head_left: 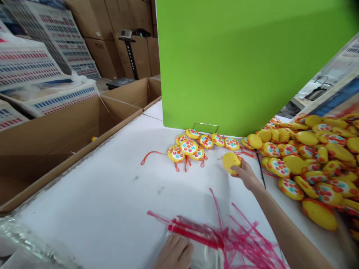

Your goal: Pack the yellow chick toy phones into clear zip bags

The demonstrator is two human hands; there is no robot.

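Note:
My right hand (244, 172) grips a round yellow toy (231, 163) by its edge, its plain side up, just above the white table (112, 186). My left hand (175, 252) lies on a clear plastic pouch (206, 252) with a red top band, at the bottom centre; whether its fingers pinch the pouch is unclear. Between the hands and the green board, several yellow toys with coloured dots (189, 147) sit in a small group, orange cords hanging from them. Pink ribbons (249, 244) are spread beside the pouch.
A large heap of yellow toys (307, 138) covers the right side. The green board (224, 67) stands upright at the back. Open cardboard boxes (50, 130) adjoin the table's left edge. Plastic crates (56, 33) are stacked behind them, and clear plastic wrap (30, 243) lies at the lower left.

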